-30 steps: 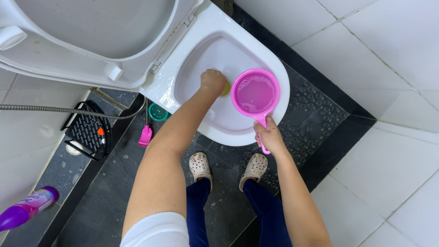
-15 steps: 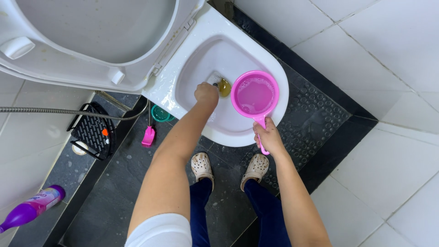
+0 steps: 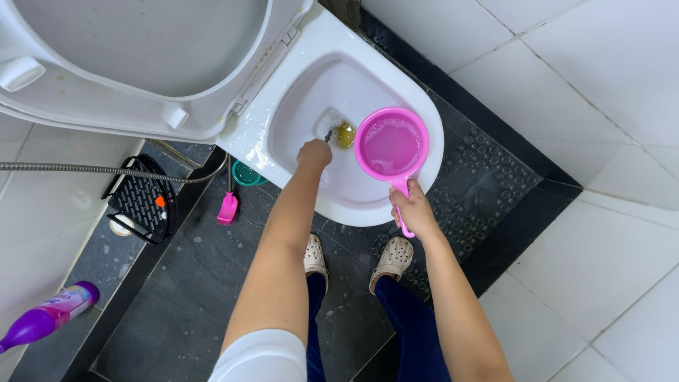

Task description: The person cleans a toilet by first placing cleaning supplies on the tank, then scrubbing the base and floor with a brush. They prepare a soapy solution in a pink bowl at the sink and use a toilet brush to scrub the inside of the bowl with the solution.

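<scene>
Head view, looking straight down. The left hand [image 3: 314, 153] is inside the white toilet bowl [image 3: 424, 163], its grip shut around a thin dark handle, probably a brush [image 3: 328, 134]; only a short stub shows past the knuckles, toward 1 o'clock, ending just beside the yellowish drain [image 3: 344, 134]. The right hand [image 3: 413, 211] is wrapped around the handle of a pink dipper [image 3: 391, 145], whose cup hangs over the bowl's rim at 3 o'clock of the drain, holding foamy water.

The dipper looks like light, stiff plastic, but loaded with water it will likely feel front-heavy and slosh; the handle, held near its lower end, is the sensible place to hold it. Wet porcelain and soapy plastic are probably slippery.

The brush head is hard to make out, the left fingers are hidden under the fist, and the raised seat lid [image 3: 134, 64] is cut off at 11 o'clock. At 8 o'clock a purple bottle [image 3: 42, 318] lies on the floor.
</scene>
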